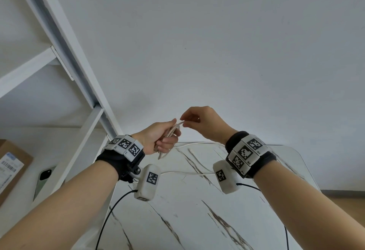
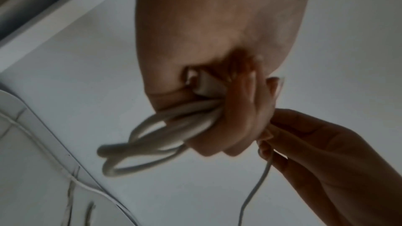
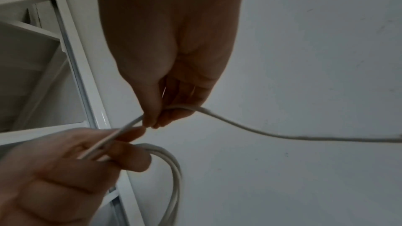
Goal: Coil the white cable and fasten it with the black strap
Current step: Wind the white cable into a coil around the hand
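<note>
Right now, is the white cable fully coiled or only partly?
Partly coiled. The left hand grips several loops of the white cable, the right hand pinches the next stretch, and a loose length trails onto the table.

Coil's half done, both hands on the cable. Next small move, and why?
Probably lay the strand the right hand pinches into the left hand as another loop. The left hand already grips several loops of cable, yet loose cable still trails on the table. No strap is visible yet.
</note>
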### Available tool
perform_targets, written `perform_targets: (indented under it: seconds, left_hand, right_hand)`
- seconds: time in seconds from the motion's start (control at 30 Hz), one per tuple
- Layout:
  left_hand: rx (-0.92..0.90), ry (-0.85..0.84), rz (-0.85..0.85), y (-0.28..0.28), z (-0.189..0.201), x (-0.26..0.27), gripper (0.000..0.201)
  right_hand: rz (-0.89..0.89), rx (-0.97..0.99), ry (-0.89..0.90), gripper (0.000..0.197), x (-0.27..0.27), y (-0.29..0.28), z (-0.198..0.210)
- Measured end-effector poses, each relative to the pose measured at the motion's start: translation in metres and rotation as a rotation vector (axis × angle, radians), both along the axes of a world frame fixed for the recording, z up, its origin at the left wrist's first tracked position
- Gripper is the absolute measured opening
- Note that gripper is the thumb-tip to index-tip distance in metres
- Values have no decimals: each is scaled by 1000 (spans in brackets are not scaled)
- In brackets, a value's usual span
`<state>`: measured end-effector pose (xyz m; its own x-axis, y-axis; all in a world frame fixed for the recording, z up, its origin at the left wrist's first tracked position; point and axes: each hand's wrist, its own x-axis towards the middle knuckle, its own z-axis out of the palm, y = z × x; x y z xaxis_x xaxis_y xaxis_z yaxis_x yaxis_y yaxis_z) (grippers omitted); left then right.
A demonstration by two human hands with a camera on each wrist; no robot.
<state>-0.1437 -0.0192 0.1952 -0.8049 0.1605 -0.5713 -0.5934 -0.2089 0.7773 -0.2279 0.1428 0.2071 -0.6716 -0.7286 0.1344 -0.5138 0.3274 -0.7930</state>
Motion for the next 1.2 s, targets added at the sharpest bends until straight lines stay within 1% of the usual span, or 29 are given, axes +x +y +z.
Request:
perform_targets:
  seconds: [0.07,0.1,0.2,0.27,0.43,0.63,0.8,0.87,0.97,1.1,1.2]
  left_hand:
    - [27,-8,-62,-1,2,2,54]
    - [44,-4,-91,-2,3,4,52]
    - [105,28,-131,-5,8,8,33]
    - [135,47,-130,-6,11,9,27]
    - [210,106,-67,-6,22,6,35]
    - [381,246,125,-10,41,0,32]
    - [468,318,315,-14,46,-6,41]
    - [519,343,392,-15,45,-7,40]
    - [595,362,553,-20,46,-9,35]
    - [698,370,751,-31,47,-12,24]
    - [697,372,826,-37,44,-13,30]
  right_hand:
    - [-25,3,7,13,-3,1,-5]
    - [-39,2,13,15,-5,2,-8]
    - [-94,-8,-13,18,-7,5,-19]
    - [-117,-26,-66,18,-8,5,-27]
    - [-160,-29,-119,17,-9,-1,-41]
    - [-181,-25,-188,15,-2,-13,-56]
    - [-170,23,-244,24,11,-27,-67]
    - [-186,28,-269,25,15,-30,-72]
    - [-187,46,-303,20,21,-29,-79]
    - [-225,30,-325,10,27,-24,-84]
    - [-208,50,-260,4,30,-23,-80]
